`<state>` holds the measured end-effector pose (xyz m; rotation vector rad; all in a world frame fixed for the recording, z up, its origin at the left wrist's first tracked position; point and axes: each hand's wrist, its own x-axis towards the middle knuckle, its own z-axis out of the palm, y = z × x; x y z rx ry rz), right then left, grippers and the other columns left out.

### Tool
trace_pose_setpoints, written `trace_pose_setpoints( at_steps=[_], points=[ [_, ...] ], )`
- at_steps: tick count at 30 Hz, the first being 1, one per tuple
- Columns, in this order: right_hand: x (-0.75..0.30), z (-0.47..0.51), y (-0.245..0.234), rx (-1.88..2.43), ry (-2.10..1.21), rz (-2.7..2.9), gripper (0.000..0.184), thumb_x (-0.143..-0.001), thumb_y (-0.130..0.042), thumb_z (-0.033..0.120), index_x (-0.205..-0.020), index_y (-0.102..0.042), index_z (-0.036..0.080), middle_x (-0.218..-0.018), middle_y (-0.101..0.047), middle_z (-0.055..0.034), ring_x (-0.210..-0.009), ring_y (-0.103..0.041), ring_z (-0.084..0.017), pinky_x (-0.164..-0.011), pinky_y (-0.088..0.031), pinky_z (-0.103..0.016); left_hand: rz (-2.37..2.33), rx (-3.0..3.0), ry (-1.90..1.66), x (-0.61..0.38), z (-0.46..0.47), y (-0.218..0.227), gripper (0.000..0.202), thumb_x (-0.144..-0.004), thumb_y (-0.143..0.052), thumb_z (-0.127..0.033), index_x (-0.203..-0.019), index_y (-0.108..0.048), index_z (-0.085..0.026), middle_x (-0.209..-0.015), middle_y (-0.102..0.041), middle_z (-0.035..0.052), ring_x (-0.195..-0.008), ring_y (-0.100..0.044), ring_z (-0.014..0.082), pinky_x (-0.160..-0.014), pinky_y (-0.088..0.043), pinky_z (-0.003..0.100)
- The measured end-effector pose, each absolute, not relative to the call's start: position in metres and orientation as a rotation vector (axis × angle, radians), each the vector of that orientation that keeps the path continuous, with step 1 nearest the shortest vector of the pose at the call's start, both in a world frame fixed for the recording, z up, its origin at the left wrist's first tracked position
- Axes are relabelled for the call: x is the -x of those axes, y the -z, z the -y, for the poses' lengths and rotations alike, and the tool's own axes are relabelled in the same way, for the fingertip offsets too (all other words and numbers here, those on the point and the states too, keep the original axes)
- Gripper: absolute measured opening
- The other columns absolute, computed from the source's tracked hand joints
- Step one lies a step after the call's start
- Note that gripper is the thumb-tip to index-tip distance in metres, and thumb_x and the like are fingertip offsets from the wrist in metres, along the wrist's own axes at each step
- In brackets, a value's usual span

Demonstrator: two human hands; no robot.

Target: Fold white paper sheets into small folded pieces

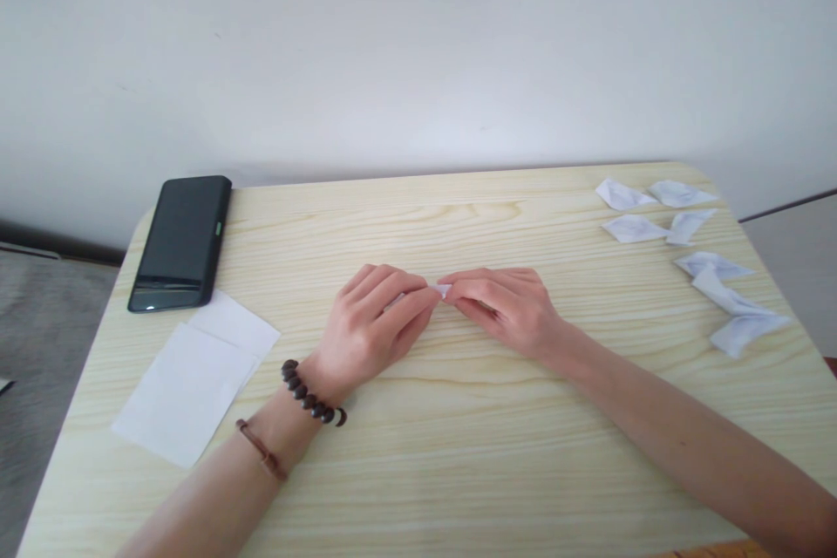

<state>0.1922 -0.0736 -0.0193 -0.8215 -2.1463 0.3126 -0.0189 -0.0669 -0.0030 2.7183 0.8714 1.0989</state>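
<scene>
My left hand (374, 323) and my right hand (505, 307) meet at the middle of a light wooden table (458, 453). Both pinch a small piece of white paper (442, 289), of which only a corner shows between the fingertips. The fingers of each hand are curled and pressed together over the paper, hiding most of it. My left wrist wears a dark bead bracelet (312, 395) and a thin brown band.
A black phone (183, 241) lies at the table's far left. Flat white paper sheets (189, 384) lie in front of it. Several folded white paper shapes (693, 257) are scattered at the far right. A pale wall stands behind the table.
</scene>
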Motion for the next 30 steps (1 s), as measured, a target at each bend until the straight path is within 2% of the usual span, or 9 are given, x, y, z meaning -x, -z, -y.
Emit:
trace_pose_setpoints(
  at_steps=[7, 12, 15, 20, 24, 30],
  points=[
    [-0.193, 0.074, 0.021, 0.765, -0.327, 2.149, 0.016, -0.086, -0.063, 0.011, -0.099, -0.059, 0.02, -0.095, -0.075, -0.0014, -0.083, -0.071, -0.011, -0.073, -0.053, -0.019, -0.874, -2.705, -1.126, 0.019, 0.067, 0.003, 0.02, -0.079, -0.068, -0.01, -0.096, -0.062, -0.017, -0.084, -0.069, 0.0028, -0.075, -0.062, 0.014, -0.067, -0.048, 0.028],
    [-0.19, 0.075, 0.022, 0.851, -0.355, 2.067, 0.018, -0.085, -0.066, 0.018, -0.1, -0.057, 0.021, -0.084, -0.074, 0.0016, -0.061, -0.066, -0.007, -0.06, -0.049, -0.017, -0.843, -2.694, -1.147, 0.019, 0.067, 0.003, 0.02, -0.078, -0.069, -0.009, -0.096, -0.063, -0.017, -0.083, -0.069, 0.003, -0.074, -0.061, 0.0139, -0.067, -0.048, 0.028],
    [-0.188, 0.075, 0.017, 0.957, -0.409, 1.997, 0.021, -0.083, -0.069, 0.025, -0.1, -0.057, 0.02, -0.084, -0.073, 0.0018, -0.055, -0.062, -0.005, -0.057, -0.048, -0.017, -0.836, -2.696, -1.16, 0.018, 0.067, 0.002, 0.02, -0.079, -0.069, -0.009, -0.096, -0.063, -0.016, -0.082, -0.068, 0.0032, -0.073, -0.061, 0.0135, -0.065, -0.047, 0.028],
    [-0.189, 0.072, 0.012, 0.928, -0.414, 2.039, 0.007, -0.086, -0.065, 0.024, -0.087, -0.062, 0.019, -0.072, -0.072, 0.0022, -0.051, -0.059, -0.006, -0.054, -0.046, -0.017, -0.841, -2.698, -1.144, 0.02, 0.067, 0.001, 0.024, -0.083, -0.064, -0.007, -0.104, -0.062, -0.018, -0.085, -0.069, 0.0036, -0.075, -0.061, 0.0139, -0.065, -0.047, 0.027],
    [-0.19, 0.072, 0.015, 0.858, -0.35, 2.064, 0.004, -0.086, -0.065, 0.02, -0.089, -0.064, 0.018, -0.073, -0.073, 0.0015, -0.055, -0.062, -0.006, -0.056, -0.046, -0.017, -0.822, -2.643, -1.155, 0.02, 0.067, 0.001, 0.023, -0.081, -0.066, -0.007, -0.102, -0.062, -0.017, -0.086, -0.069, 0.0041, -0.076, -0.062, 0.0147, -0.067, -0.049, 0.028],
    [-0.192, 0.074, 0.019, 0.776, -0.316, 2.099, 0.009, -0.084, -0.066, 0.015, -0.091, -0.064, 0.019, -0.08, -0.075, 0.0002, -0.07, -0.07, -0.011, -0.065, -0.052, -0.019, -0.868, -2.577, -1.175, 0.016, 0.068, -0.001, 0.02, -0.079, -0.07, -0.012, -0.097, -0.062, -0.017, -0.082, -0.069, 0.0029, -0.074, -0.062, 0.0147, -0.066, -0.051, 0.028]
  ],
)
